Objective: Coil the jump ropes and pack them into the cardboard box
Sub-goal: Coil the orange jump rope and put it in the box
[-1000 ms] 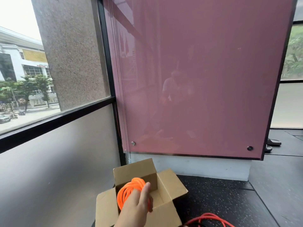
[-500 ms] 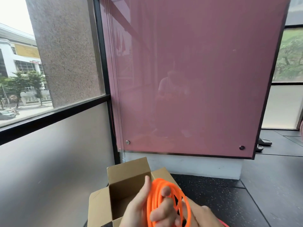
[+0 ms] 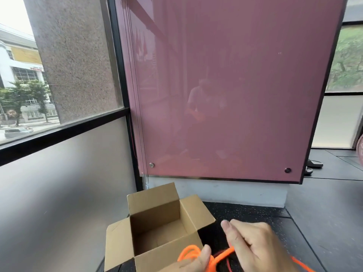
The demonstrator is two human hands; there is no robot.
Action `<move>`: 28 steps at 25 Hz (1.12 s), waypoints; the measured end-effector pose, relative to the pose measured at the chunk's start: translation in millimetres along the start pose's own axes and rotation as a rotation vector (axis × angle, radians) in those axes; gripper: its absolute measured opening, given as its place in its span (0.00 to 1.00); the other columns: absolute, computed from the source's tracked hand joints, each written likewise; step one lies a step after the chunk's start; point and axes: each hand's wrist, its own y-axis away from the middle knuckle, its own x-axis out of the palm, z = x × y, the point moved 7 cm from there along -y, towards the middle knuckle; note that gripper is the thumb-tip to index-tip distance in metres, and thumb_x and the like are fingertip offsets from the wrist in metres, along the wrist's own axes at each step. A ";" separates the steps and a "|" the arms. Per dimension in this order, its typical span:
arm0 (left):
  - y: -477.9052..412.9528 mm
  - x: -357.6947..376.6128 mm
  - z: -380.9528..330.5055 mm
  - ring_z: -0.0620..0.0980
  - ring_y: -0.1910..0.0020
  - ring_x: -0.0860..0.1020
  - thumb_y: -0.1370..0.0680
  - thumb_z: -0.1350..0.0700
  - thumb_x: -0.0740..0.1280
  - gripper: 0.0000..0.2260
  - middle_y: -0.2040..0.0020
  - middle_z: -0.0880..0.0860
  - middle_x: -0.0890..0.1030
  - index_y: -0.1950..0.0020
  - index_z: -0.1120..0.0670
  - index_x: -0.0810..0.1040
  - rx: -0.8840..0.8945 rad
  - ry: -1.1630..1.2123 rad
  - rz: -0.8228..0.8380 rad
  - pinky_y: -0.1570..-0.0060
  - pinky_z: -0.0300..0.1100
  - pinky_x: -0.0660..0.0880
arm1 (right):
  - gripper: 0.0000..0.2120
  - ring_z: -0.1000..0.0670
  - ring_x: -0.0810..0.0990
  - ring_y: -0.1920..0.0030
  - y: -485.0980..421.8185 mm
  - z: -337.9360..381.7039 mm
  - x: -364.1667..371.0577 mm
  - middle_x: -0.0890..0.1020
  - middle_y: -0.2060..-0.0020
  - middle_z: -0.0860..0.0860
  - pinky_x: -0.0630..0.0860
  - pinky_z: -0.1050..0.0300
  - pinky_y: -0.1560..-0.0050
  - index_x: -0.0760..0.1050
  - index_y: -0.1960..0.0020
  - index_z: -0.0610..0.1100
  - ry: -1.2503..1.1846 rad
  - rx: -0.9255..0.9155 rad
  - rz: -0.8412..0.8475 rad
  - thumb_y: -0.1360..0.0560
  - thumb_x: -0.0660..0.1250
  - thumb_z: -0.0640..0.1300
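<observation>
My right hand (image 3: 255, 246) is closed around a strand of the orange jump rope (image 3: 222, 255). My left hand (image 3: 193, 261), mostly cut off by the frame, grips its coiled loops just right of the open cardboard box (image 3: 157, 226), which looks empty inside.

Right hand (image 3: 255, 246) curled in a closed grip, knuckles up; left hand (image 3: 193, 262) low, thumb raised

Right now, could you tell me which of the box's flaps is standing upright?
The far flap of the cardboard box, toward the pink panel. It stands up; the left and right flaps fold outward.
</observation>
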 end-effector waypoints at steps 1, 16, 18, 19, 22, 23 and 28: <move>0.2 2.0 0.2 0.48 0.75 0.76 0.38 0.64 0.82 0.12 0.77 0.57 0.79 0.71 0.54 0.81 0.015 0.184 -0.013 0.63 0.38 0.70 | 0.28 0.51 0.68 0.76 3.4 -6.6 -1.3 0.69 0.77 0.50 0.68 0.51 0.73 0.63 0.68 0.46 -0.077 0.052 -0.011 0.19 0.53 0.65; -29.6 -22.5 43.6 0.44 0.61 0.77 0.18 0.38 0.56 0.21 0.59 0.51 0.79 0.54 0.52 0.80 -0.034 -0.690 0.134 0.53 0.37 0.72 | 0.12 0.58 0.68 0.67 18.9 69.0 44.6 0.80 0.65 0.53 0.58 0.60 0.67 0.75 0.57 0.52 0.044 -0.281 0.473 0.21 0.64 0.58; -19.4 1.5 47.9 0.50 0.67 0.73 0.21 0.33 0.55 0.25 0.63 0.56 0.76 0.60 0.51 0.79 -0.108 -0.489 0.352 0.59 0.44 0.70 | 0.13 0.57 0.66 0.72 13.9 60.0 22.5 0.74 0.72 0.56 0.60 0.63 0.70 0.73 0.56 0.53 -0.026 -0.219 0.325 0.25 0.70 0.61; -16.6 10.7 48.1 0.53 0.68 0.70 0.21 0.31 0.54 0.28 0.64 0.59 0.74 0.63 0.51 0.80 -0.131 -0.353 0.426 0.62 0.47 0.67 | 0.14 0.56 0.67 0.73 13.7 56.3 20.2 0.71 0.73 0.56 0.61 0.64 0.71 0.71 0.52 0.53 -0.072 -0.184 0.299 0.26 0.71 0.61; -9.9 17.7 42.1 0.52 0.74 0.62 0.26 0.24 0.42 0.38 0.73 0.56 0.67 0.70 0.50 0.78 -0.182 -0.152 0.524 0.68 0.48 0.55 | 0.23 0.56 0.71 0.71 7.9 63.2 18.3 0.72 0.70 0.57 0.62 0.68 0.68 0.67 0.38 0.56 -0.117 -0.129 0.265 0.27 0.69 0.64; -7.5 15.6 38.9 0.50 0.76 0.61 0.29 0.21 0.42 0.39 0.76 0.55 0.65 0.72 0.51 0.76 -0.164 -0.166 0.560 0.70 0.47 0.53 | 0.24 0.58 0.73 0.68 7.8 65.8 19.8 0.74 0.68 0.58 0.65 0.69 0.66 0.66 0.35 0.58 -0.105 -0.127 0.259 0.26 0.66 0.66; -1.8 1.7 40.0 0.48 0.78 0.77 0.36 0.26 0.71 0.37 0.80 0.50 0.71 0.65 0.64 0.75 -0.022 -0.264 0.756 0.73 0.45 0.62 | 0.24 0.57 0.68 0.50 14.7 75.7 35.3 0.67 0.52 0.58 0.67 0.63 0.53 0.68 0.41 0.58 0.120 -0.193 0.314 0.23 0.50 0.74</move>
